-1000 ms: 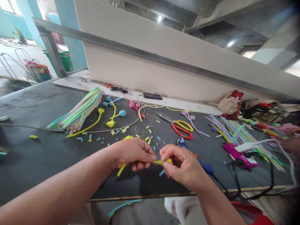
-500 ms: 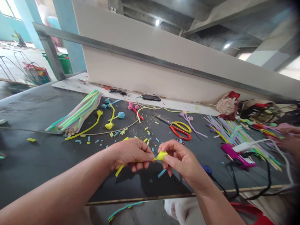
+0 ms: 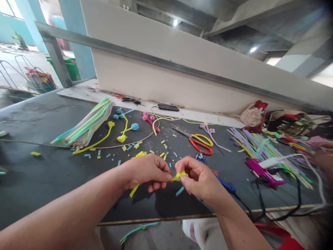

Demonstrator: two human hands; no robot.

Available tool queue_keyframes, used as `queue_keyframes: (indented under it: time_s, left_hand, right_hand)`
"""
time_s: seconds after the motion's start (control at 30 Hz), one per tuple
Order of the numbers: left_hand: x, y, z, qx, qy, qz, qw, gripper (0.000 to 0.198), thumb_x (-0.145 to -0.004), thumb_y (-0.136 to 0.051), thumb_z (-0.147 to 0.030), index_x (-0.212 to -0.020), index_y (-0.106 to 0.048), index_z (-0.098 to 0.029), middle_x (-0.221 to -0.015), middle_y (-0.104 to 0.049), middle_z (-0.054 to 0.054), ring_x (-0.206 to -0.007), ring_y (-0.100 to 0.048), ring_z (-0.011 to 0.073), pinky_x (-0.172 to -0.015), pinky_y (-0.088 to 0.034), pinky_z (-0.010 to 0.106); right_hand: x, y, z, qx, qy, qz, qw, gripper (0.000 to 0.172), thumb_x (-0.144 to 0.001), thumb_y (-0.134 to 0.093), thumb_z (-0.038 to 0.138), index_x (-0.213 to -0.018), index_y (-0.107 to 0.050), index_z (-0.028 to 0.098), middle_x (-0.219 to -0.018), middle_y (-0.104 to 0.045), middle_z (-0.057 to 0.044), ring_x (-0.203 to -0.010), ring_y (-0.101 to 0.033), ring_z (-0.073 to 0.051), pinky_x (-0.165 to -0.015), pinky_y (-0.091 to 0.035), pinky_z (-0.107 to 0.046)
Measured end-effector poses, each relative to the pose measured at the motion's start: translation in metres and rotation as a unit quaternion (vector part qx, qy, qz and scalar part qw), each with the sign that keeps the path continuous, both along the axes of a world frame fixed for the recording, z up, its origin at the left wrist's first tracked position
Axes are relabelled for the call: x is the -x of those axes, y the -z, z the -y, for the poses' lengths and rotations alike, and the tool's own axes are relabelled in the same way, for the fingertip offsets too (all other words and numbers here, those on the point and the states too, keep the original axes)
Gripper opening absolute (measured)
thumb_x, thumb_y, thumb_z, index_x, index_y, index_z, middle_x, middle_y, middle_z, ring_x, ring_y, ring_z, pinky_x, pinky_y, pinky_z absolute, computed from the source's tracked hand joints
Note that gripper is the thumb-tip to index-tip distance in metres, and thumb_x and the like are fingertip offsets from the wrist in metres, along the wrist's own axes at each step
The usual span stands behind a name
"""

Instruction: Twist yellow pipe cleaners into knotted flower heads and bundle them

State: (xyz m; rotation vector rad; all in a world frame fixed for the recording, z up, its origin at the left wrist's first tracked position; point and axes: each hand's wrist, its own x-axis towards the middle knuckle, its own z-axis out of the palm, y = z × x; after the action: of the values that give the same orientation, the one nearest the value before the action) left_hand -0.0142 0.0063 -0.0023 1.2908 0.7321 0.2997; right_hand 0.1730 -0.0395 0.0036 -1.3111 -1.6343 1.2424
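Your left hand (image 3: 145, 172) pinches a yellow stem (image 3: 134, 190) whose coiled end (image 3: 179, 175) your right hand (image 3: 200, 180) grips. Beyond them on the dark table (image 3: 39, 173) lie cut bits (image 3: 125, 147), red-and-yellow scissors (image 3: 200, 142), a bundle of stems (image 3: 85, 126) and a pink glue gun (image 3: 262, 171).

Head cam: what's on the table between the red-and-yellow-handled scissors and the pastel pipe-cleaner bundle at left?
Between the red-and-yellow-handled scissors and the pastel pipe-cleaner bundle lie finished pipe-cleaner flowers in yellow, blue and pink, plus small cut scraps, in the head view.
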Motion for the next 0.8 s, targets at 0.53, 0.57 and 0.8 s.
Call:
queue_keyframes:
  time_s: [0.53,0.57,0.8]
  left_hand:
    - [-0.0017,0.0001,-0.001,-0.078,-0.061,0.012,0.995,0.016,-0.07,-0.063,-0.028,-0.078,-0.059,-0.014,-0.064,-0.055,-0.004,-0.057,-0.054,0.0087,-0.056,-0.044,0.022]
    - [-0.0017,-0.0011,-0.0008,-0.117,-0.072,0.005,0.99,0.015,-0.07,-0.062,-0.027,-0.078,-0.06,-0.014,-0.064,-0.055,-0.004,-0.058,-0.053,0.0084,-0.056,-0.042,0.021]
    - [-0.0048,-0.0049,0.0074,-0.453,-0.11,-0.038,0.884,0.013,-0.067,-0.06,-0.012,-0.079,-0.062,-0.017,-0.083,-0.061,0.0,-0.081,-0.056,0.014,-0.074,-0.042,0.025]
  right_hand:
    - [-0.002,0.0051,-0.0011,0.008,-0.005,-0.03,0.999,0.011,-0.075,-0.057,0.014,-0.081,-0.05,0.021,-0.067,-0.045,0.007,-0.049,-0.037,-0.006,-0.046,-0.03,-0.018]
    - [-0.003,0.0059,-0.0019,0.009,-0.003,-0.032,0.999,0.011,-0.076,-0.057,0.016,-0.081,-0.05,0.021,-0.064,-0.045,0.007,-0.048,-0.037,-0.006,-0.045,-0.03,-0.018]
    - [-0.0002,0.0081,-0.0059,0.033,0.032,-0.071,0.996,0.011,-0.077,-0.059,0.023,-0.079,-0.048,0.021,-0.052,-0.044,0.009,-0.041,-0.038,-0.006,-0.04,-0.029,-0.017]
